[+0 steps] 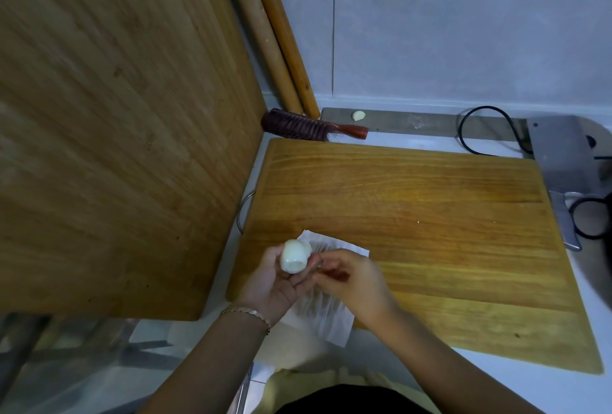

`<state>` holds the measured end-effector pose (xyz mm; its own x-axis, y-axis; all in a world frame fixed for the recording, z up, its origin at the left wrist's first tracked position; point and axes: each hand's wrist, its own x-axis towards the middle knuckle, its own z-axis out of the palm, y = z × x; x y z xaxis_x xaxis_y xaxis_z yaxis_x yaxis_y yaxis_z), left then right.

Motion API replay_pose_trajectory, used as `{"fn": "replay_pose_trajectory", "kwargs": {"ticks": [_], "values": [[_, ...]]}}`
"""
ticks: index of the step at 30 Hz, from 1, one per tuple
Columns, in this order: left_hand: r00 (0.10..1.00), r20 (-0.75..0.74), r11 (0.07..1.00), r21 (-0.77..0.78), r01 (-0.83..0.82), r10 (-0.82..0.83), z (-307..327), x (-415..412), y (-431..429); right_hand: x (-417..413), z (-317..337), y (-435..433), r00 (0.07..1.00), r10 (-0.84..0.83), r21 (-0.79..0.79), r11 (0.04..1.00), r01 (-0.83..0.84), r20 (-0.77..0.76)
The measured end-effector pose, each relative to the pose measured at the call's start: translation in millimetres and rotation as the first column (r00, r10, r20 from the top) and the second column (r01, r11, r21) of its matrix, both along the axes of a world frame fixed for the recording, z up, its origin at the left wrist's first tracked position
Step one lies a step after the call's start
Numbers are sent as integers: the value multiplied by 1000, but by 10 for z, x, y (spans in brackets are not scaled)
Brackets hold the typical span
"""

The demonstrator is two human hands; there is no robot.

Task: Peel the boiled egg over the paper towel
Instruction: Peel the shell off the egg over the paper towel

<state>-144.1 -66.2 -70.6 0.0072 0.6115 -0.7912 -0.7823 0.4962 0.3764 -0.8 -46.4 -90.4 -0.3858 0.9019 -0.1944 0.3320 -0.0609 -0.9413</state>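
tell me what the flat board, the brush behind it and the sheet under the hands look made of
Flat board: wood, going by its golden grain lines, with a smooth, slightly shiny finish. Brush: dark bristles on a glossy reddish handle, either lacquered wood or plastic. Sheet: thin white paper towel, matte and creased.

Your boiled egg is white and partly peeled, with a ragged rim of shell around its bared near end, tilted and raised just above the paper towel. That white, creased towel lies flat on the board's near-left corner.
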Motion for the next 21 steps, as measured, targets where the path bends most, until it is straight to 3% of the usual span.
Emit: {"fn": "replay_pose_trajectory", "kwargs": {"ticks": [4, 7, 9, 11, 14, 17, 21], "values": [[999, 49, 999, 35, 6, -7, -14, -48, -19, 7, 3, 35, 999, -34, -23, 999, 33, -35], [995, 65, 995, 78, 67, -72, -36, -108, -45, 49, 9, 96, 992, -104, 64, 993, 99, 70], [990, 74, 989, 89, 114, -121, -50, -145, -57, 82, 11, 130, 978, 77, 77, 993, -94, 196], [982, 101, 986, 79, 149, -157, -67, -178, -66, 88, -10, 136, 901, 291, 51, 945, -323, 321], [971, 86, 973, 67, 220, -225, -79, -208, -72, 86, -61, 177, 861, 192, 159, 941, -297, 471], [969, 79, 972, 48, 230, -233, -91, -197, -73, 76, -47, 172, 910, 100, 194, 962, -192, 403], [965, -58, 966, 36, 258, -255, -81, -129, -68, 29, 39, 140, 987, -14, 154, 988, -11, 158]]}}
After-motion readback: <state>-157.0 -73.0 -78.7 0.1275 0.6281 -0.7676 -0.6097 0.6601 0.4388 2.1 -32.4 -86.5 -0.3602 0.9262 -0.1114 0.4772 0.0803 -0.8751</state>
